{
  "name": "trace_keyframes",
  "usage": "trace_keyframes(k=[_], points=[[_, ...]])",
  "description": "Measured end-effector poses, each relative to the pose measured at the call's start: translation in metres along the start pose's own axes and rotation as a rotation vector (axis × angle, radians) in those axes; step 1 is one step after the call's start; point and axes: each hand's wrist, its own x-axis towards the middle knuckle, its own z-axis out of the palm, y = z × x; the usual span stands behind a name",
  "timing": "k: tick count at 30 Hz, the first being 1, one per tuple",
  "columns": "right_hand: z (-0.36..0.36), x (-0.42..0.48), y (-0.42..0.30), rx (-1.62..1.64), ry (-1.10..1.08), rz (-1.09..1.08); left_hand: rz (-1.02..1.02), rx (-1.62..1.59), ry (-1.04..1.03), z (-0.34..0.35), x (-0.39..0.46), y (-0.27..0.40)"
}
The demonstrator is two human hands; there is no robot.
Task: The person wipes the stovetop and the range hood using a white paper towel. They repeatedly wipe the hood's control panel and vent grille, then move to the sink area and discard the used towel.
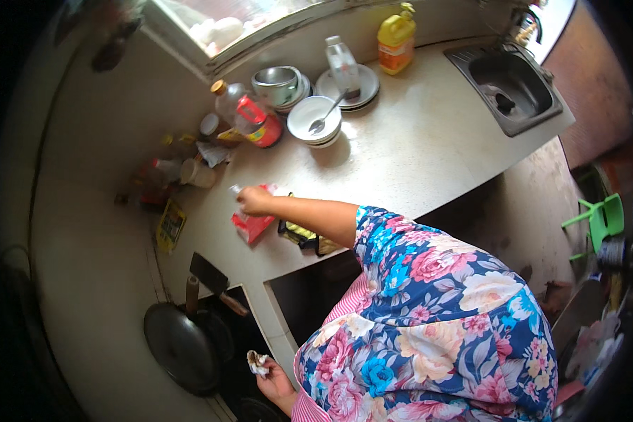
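My right hand [255,201] reaches across the countertop and is closed on the top of a red plastic packet [254,228]. A small whitish end pokes out beyond its fingers, blurred. Next to the packet, partly behind my forearm, lies a yellow-and-black quilted cloth [299,235]. My left hand [277,384] is lower down, over the dark stove opening, pinching a crumpled white wad with brown stains [257,364]. A wok with a dark, rounded surface [176,345] sits to its left. A cleaver-like flat blade [209,271] with a wooden handle rests near the counter's edge.
White bowls with a spoon [312,120], a large red-labelled bottle [261,126], stacked plates [366,84] and a yellow jug [395,45] stand along the window wall. Jars and a yellow packet [170,226] crowd the corner. A steel sink [511,95] and green chair [601,221] are right.
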Motion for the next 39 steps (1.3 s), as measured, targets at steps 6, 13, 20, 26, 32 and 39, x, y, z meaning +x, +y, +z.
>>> trace_keyframes(k=[6,13,20,26,32,39], points=[[-0.045,-0.034,-0.021,0.558,0.060,-0.353,-0.014,0.129,0.058,0.011,0.009,-0.002],[-0.058,-0.042,0.003,0.793,0.115,-0.280,-0.293,0.276,-0.032,0.088,0.037,-0.027],[-0.087,-0.053,0.030,0.078,0.052,-0.174,-0.385,0.260,-0.124,0.113,0.039,-0.049],[-0.095,-0.064,0.023,0.566,0.125,-0.370,-0.183,0.283,-0.009,0.072,0.049,-0.032],[-0.114,-0.059,0.019,0.727,0.376,-0.604,-0.081,0.301,-0.085,0.047,0.032,-0.019],[-0.127,-0.045,0.017,0.987,0.048,-0.420,0.040,0.458,-0.057,0.056,0.006,-0.039]])
